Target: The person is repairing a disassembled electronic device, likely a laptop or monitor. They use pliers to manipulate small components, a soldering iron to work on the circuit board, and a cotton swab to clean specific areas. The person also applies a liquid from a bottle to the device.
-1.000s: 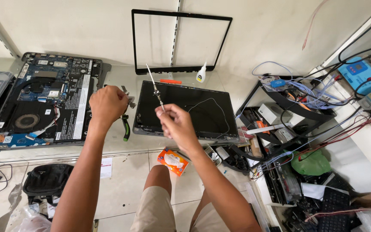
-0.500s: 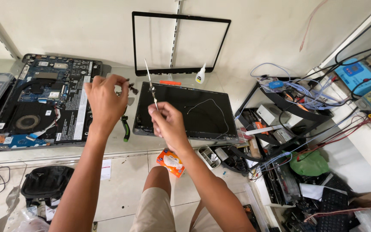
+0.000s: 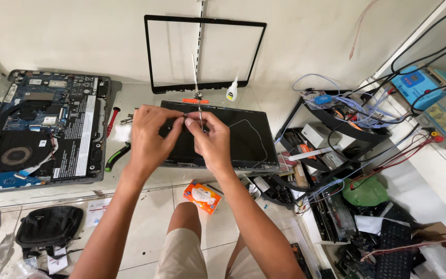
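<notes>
Thin rod: I am seeing a slim pale rod (image 3: 195, 77) standing nearly upright, its long axis running twelve to six, its lower end pinched at the right hand's fingertips.
Small part: something dark and tiny is sitting between the two sets of fingertips; I cannot tell what it is.
Key relation: the rod is rising toward twelve o'clock from the hands; the right hand is the nearer one and is carrying it, the left is closing in from nine o'clock.
Right hand: my right hand (image 3: 213, 140) is pinching narrow, holding the rod low down.
Left hand: my left hand (image 3: 149, 135) is curling narrow, fingertips meeting the right's; whether it is gripping the rod too, I cannot tell.
Screen panel: the hands are hovering over a dark laptop screen panel (image 3: 249, 142) lying flat on the bench.
Beyond, twelve o'clock: a black screen bezel (image 3: 153, 57) is leaning on the wall, a small white glue bottle (image 3: 231, 90) beside it.
Nine o'clock: an opened laptop base (image 3: 42, 129) is lying well apart, green-handled pliers (image 3: 115, 156) and a red-handled screwdriver (image 3: 111, 120) between.
Three o'clock: a tangle of wires (image 3: 357, 111) is crowding the shelf.
</notes>
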